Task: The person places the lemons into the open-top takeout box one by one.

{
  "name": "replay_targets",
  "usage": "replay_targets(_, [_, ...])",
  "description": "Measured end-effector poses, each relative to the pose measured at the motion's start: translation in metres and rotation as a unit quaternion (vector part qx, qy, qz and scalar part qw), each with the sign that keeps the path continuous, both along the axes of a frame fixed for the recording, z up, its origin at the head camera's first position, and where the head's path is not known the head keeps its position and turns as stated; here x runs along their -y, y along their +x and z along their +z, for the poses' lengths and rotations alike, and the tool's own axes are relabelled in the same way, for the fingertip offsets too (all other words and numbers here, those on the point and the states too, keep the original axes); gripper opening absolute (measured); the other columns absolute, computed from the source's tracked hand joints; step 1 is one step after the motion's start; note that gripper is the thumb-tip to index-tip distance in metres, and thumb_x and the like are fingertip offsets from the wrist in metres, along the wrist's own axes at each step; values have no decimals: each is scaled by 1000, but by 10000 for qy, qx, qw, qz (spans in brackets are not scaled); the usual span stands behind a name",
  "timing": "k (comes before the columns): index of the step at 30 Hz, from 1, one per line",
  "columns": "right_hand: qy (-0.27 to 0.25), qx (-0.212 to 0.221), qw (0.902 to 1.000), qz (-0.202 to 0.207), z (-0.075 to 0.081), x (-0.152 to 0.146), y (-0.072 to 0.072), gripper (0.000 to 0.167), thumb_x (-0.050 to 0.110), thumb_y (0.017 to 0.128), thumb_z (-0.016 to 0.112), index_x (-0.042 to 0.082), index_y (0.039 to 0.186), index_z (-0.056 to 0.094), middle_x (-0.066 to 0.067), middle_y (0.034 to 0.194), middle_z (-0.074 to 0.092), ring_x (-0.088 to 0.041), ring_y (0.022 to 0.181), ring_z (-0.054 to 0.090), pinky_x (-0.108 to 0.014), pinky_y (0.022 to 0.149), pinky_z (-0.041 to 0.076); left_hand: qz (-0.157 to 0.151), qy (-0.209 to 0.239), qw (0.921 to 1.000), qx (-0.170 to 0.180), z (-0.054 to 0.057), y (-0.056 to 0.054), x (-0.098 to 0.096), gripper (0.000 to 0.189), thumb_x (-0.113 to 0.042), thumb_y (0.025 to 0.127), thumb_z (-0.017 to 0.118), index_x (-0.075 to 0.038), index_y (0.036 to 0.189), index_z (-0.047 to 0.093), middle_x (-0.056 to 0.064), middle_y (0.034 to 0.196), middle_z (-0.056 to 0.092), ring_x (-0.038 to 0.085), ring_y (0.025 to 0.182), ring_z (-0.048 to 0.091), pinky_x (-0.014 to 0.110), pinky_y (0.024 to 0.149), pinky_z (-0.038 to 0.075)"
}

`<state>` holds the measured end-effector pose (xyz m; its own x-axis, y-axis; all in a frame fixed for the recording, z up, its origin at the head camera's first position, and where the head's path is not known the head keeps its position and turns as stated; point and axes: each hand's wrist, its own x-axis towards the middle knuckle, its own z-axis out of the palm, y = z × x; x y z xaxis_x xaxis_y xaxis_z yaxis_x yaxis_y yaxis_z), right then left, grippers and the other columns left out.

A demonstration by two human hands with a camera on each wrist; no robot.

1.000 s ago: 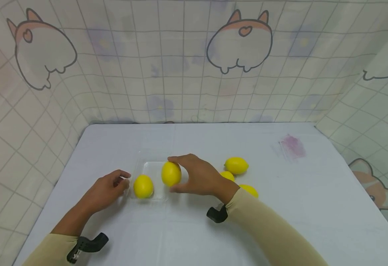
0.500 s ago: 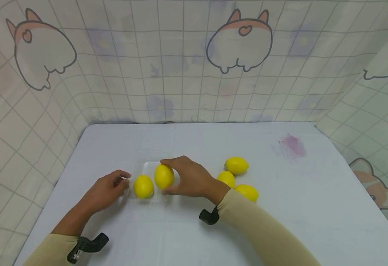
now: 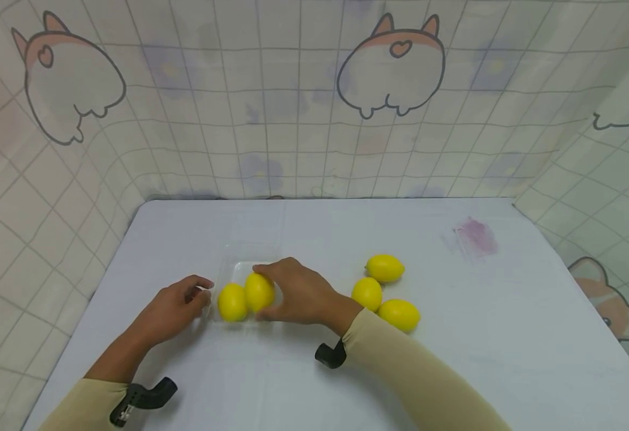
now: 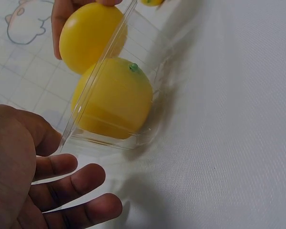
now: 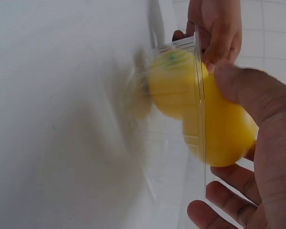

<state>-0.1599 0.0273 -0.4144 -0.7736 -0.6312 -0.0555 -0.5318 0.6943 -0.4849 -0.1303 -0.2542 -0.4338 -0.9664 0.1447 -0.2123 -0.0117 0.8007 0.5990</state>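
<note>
In the head view, a clear plastic box (image 3: 243,267) sits left of the table's middle with one yellow lemon (image 3: 232,303) inside. My right hand (image 3: 302,296) grips a second lemon (image 3: 260,292) between thumb and fingers, partly below the box's rim and right beside the first. The right wrist view shows this held lemon (image 5: 224,129) crossing the rim. My left hand (image 3: 177,311) is at the box's left edge; in the left wrist view its thumb (image 4: 47,136) and forefinger pinch the rim's corner, other fingers spread loosely.
Right of the right hand lie three more lemons: one at the back (image 3: 385,268), one in the middle (image 3: 367,293) and one in front (image 3: 399,315). A pinkish stain (image 3: 476,236) marks the white table (image 3: 508,335) at the back right. A patterned curtain (image 3: 314,120) surrounds it.
My right hand has moved left and down with its lemon, from over the box's right side to beside the other lemon. The left hand has stayed in place.
</note>
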Motion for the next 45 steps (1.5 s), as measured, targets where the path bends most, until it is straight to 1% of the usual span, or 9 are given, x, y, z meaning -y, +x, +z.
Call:
replay_targets(4, [121,-8,9999,28,-1,4,2,78,52,87,78,25,153,49,4,148,52,-14,134,46,-35,106,44,-21,0,10000,-41,-1,0,1,33,-26,105,53,-7,131,60,8,110,70,20,86,62,35,71,54])
replay_targets(9, [297,-5,9996,14,-1,7,4,77,55,89,73,23,154,47,2,149,51,-15,135,46,-37,105,45,-28,-8,10000,-35,-1,0,1,33,-26,105,53,-7,131,60,8,109,70,21,86,61,35,71,54])
replay_targets(18, [384,-344,9986,108,-2,9,3,74,53,91,71,17,152,49,5,147,55,-17,139,42,-35,113,37,-35,-31,10000,-47,2,1,0,33,-25,105,52,-6,131,59,8,107,70,21,86,61,35,71,54])
replay_targets(22, [624,-429,9971,82,-2,11,3,72,52,91,71,18,151,51,5,145,57,-20,141,41,-38,114,35,-42,-39,10000,-79,3,2,0,33,-24,105,52,-6,131,60,9,108,69,21,86,61,35,71,54])
replay_targets(28, [1050,-396,9937,71,-6,18,1,72,53,91,70,18,151,52,8,145,58,-22,145,36,-41,116,32,-65,-29,9999,-134,2,1,0,32,-24,105,52,-6,130,60,9,108,69,21,87,62,36,71,54])
replay_targets(33, [1300,-444,9905,112,-2,22,0,70,53,92,69,17,150,53,6,142,60,-23,145,37,-42,115,32,-29,-27,10000,-81,2,1,0,32,-25,105,52,-7,131,60,10,109,69,21,86,61,35,71,54])
replay_targets(37, [1383,-412,9894,139,3,24,1,70,52,92,69,16,150,53,5,142,60,-24,144,38,-42,115,33,3,-48,10000,-56,2,1,0,32,-25,105,52,-7,131,60,10,110,69,22,87,61,36,71,54])
replay_targets(40, [1383,-414,9893,198,3,24,0,71,52,92,69,15,150,52,3,144,59,-24,143,39,-41,115,33,20,-68,10000,-41,2,2,0,32,-25,105,53,-7,130,60,11,111,69,22,88,61,37,72,55])
replay_targets(45, [1191,-532,9911,278,0,20,-1,71,51,92,69,14,150,51,1,146,57,-22,140,43,-39,115,35,39,-69,10000,-31,2,1,-1,32,-25,105,53,-7,130,60,10,112,69,22,88,61,37,72,55])
